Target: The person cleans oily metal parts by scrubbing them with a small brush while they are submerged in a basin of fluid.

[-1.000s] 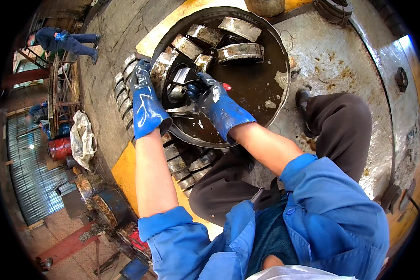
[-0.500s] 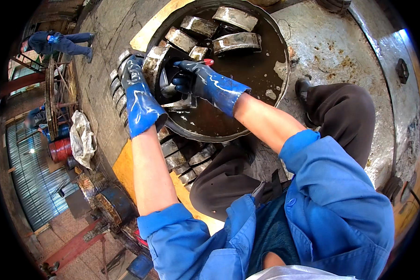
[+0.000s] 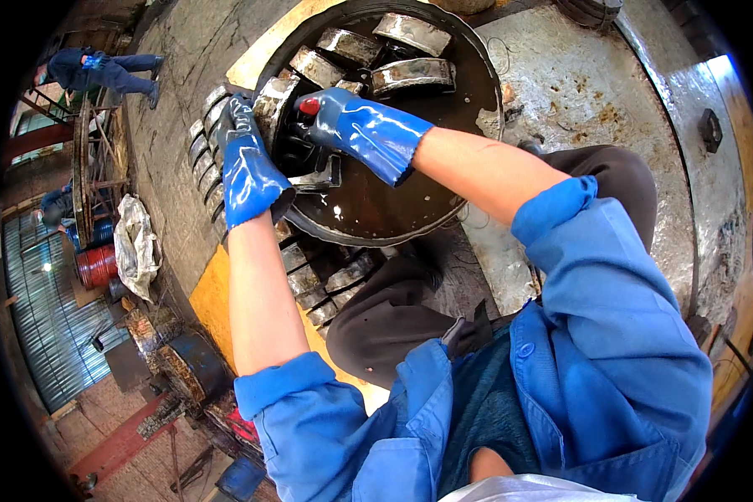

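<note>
Long blue rubber gloves cover both hands. My left hand (image 3: 244, 146) is closed on the outer left side of a thick, curved metal part (image 3: 274, 107), wet and dark, held tilted at the round basin's (image 3: 498, 100) left rim. My right hand (image 3: 343, 121) is closed around a red-ended tool (image 3: 310, 106) at the part's inner side; the tool's working end is hidden. A flat metal end piece (image 3: 320, 177) shows below my right hand. Dark liquid (image 3: 393, 180) lies in the basin, with several similar curved parts (image 3: 414, 75) at its far side.
More curved parts lie in a row (image 3: 205, 159) left of the basin and in a group (image 3: 309, 280) near my leg. A whitish sack (image 3: 138, 247), a red drum (image 3: 97, 266) and machinery (image 3: 194, 364) stand left. Another person (image 3: 100, 71) is at the far left.
My right hand has turned and shifted slightly left, bringing the tool's red end round toward the curved part. My left hand keeps its hold. The whole view has shifted a little.
</note>
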{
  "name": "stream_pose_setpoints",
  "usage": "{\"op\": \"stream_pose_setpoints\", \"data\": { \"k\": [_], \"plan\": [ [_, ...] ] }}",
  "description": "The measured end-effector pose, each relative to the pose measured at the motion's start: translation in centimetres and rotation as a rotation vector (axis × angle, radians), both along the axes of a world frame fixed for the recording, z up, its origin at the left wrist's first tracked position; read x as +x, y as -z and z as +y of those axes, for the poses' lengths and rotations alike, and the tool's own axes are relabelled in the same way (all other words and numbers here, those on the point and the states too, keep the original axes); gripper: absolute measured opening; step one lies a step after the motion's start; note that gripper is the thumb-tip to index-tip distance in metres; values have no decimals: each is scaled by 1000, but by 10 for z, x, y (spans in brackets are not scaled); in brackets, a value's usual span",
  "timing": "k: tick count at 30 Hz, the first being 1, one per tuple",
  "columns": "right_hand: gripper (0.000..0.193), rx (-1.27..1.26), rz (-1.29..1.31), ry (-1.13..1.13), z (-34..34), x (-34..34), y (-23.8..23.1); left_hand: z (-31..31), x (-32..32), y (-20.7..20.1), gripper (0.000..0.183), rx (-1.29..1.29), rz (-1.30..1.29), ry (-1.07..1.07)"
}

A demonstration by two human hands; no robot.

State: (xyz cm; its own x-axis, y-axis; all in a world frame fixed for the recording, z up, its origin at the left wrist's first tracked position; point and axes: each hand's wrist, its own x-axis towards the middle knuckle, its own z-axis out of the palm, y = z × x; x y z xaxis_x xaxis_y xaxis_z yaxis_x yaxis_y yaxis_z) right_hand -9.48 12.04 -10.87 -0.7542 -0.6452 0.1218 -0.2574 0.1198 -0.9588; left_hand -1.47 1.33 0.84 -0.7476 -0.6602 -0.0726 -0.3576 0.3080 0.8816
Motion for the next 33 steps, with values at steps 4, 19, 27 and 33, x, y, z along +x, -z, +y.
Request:
{"op": "stream_pose_setpoints", "data": {
  "k": [4,19,27,33],
  "plan": [
    [11,36,289,-36,20,7,-27,6,1,-2,51,74,58,42],
    [21,225,184,207,49,5,-22,40,2,-56,61,240,-216,173],
    [13,116,563,-119,132,57,-55,-32,-8,0,65,21,-162,356],
    [13,251,812,-302,142,50,-40,-103,-17,29,69,169,-405,410]
  ]
}}
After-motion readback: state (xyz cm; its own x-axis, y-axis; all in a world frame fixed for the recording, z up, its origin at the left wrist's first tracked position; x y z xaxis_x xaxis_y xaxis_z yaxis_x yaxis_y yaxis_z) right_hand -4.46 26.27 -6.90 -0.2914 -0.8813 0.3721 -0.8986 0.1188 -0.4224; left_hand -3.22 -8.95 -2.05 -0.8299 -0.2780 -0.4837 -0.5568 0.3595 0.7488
